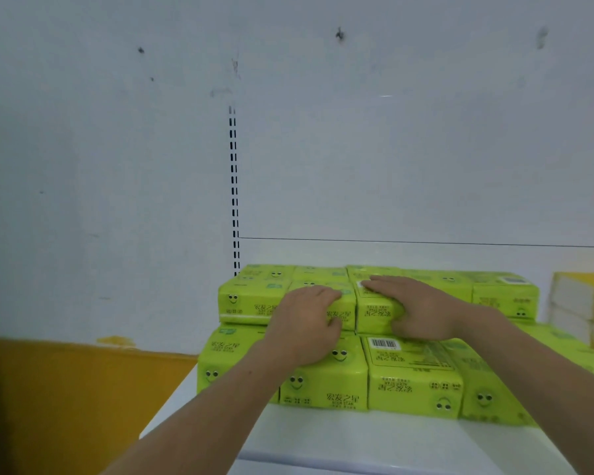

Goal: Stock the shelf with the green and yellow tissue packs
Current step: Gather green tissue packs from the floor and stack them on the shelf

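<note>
Head view, looking down at white shelf against a scuffed white wall.

Green-yellow tissue packs sat on the shelf in two layers: lower row across the front, upper row set further back. Smiley faces and print on wrappers; barcode facing up on one lower pack, right of centre.

L hand: palm down, fingers together and lying flat on the upper-layer pack, thumb against its front face. Pressing more than gripping; not closed round it.

R hand: flat on the adjacent upper pack, fingers stretched out over the top toward L, thumb low on the front. Also a flat press, no wrap-around hold.

The two hands nearly met at the seam btwn those packs. Both forearms bare, reaching in from the bottom of the frame.

Slotted upright ran up the wall behind the stack's L end. White-and-yellow packs at far R, blurred. Yellow panel lower L, below the wall.
</note>
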### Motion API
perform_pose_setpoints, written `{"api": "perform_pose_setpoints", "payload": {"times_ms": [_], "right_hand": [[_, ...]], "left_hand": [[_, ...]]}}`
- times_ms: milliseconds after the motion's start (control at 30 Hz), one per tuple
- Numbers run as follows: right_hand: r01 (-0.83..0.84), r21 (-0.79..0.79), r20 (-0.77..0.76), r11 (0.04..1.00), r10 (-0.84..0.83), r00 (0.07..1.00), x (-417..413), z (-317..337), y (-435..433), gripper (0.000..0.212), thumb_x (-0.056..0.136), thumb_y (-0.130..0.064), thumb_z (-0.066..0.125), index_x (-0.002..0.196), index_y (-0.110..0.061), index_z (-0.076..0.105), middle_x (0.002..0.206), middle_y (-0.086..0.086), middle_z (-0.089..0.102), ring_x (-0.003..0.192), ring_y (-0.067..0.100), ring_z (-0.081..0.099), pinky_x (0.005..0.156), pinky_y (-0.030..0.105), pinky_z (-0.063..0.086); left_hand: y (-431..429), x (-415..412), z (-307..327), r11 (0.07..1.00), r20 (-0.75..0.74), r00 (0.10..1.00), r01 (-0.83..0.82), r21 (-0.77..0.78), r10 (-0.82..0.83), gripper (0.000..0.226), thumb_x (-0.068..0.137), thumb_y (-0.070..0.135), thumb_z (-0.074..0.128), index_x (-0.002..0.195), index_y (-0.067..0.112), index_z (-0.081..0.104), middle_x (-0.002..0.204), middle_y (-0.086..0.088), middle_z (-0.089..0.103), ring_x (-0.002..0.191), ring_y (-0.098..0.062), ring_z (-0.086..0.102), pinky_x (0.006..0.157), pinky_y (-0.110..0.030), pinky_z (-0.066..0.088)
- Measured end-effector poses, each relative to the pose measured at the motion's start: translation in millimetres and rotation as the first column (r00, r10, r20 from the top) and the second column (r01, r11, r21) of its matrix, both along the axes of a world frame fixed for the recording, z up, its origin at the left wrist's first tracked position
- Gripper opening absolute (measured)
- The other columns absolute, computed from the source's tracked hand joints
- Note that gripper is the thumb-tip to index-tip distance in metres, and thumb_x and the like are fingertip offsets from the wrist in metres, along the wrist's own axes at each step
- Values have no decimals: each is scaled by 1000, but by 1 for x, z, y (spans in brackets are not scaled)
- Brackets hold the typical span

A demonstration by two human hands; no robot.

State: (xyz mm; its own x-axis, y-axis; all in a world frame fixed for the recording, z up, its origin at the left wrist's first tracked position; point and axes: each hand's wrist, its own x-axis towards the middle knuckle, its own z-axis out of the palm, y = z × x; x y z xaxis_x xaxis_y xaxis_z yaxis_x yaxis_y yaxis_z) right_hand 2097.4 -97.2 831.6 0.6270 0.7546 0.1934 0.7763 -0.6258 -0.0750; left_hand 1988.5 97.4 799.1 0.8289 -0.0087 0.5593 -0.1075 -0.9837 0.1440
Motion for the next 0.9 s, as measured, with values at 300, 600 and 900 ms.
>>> {"api": "perform_pose_setpoints", "payload": {"times_ms": [300,600,900], "right_hand": [[-148,470,75,870,128,989,-67,0,29,64,86,-16,60,141,-39,37,140,-21,39,129,-1,35,111,26,27],[-362,708,-54,606,558,828,-201,-51,183,50,83,-19,58,131,-31,53,122,-17,56,116,-4,49,99,15,38],[-490,375,-648,787,600,468,-386,-232,317,44,91,-20,60,126,-43,46,131,-19,49,122,-1,46,100,20,40]], "left_hand": [[12,-25,2,988,159,986,70,-137,-48,42,93,28,53,134,23,50,134,7,54,125,-12,46,108,-30,32],[112,-180,-46,822,195,941,-127,-555,277,33,94,25,54,125,34,56,123,24,56,114,7,47,96,-14,35],[179,-468,-233,-55,-195,703,-217,-975,684,18,94,15,56,99,27,69,104,4,71,104,-15,64,86,-26,46]]}}
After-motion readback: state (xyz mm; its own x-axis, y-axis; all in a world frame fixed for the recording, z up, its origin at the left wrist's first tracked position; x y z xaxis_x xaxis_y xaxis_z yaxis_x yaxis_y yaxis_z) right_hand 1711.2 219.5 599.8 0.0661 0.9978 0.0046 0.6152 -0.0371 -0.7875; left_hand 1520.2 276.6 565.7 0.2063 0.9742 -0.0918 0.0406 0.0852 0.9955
